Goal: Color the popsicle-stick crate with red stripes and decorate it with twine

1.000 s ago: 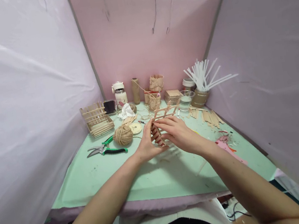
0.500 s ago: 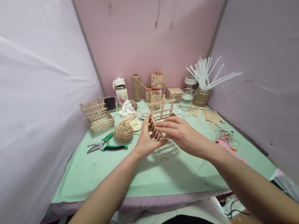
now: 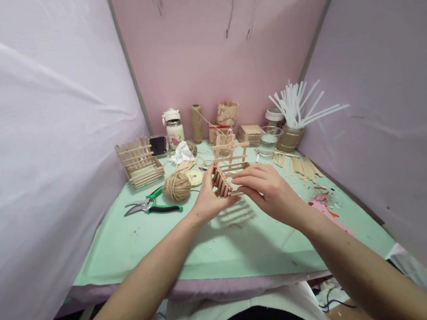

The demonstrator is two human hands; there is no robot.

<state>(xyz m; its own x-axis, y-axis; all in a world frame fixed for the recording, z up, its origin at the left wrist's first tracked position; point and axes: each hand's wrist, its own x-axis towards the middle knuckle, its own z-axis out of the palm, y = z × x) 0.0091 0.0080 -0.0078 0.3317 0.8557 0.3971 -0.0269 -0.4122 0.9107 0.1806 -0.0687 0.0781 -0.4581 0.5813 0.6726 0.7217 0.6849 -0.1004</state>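
Observation:
A small stick-built wooden frame (image 3: 222, 182) is held up over the green table, with slatted sides and an upright rail at its back. My left hand (image 3: 206, 202) grips its left end, thumb below and fingers above. My right hand (image 3: 264, 188) is at the frame's right front, fingers bent and drawn together near its lower edge; whether something small is between the fingertips is hidden. Left of my hands lie a ball of twine (image 3: 177, 187) and green-handled pruning shears (image 3: 151, 205).
A second stick basket (image 3: 144, 172) stands at the back left. Behind are a white-lidded jar (image 3: 174, 129), a twine spool (image 3: 197, 124) and a clear bowl (image 3: 269, 141). White strips (image 3: 293, 108) stand in a pot, near loose wooden sticks (image 3: 298, 165).
My right hand has shifted slightly right, off the frame's slatted left side, uncovering more of it. My left hand keeps its hold. The view has shifted a little.

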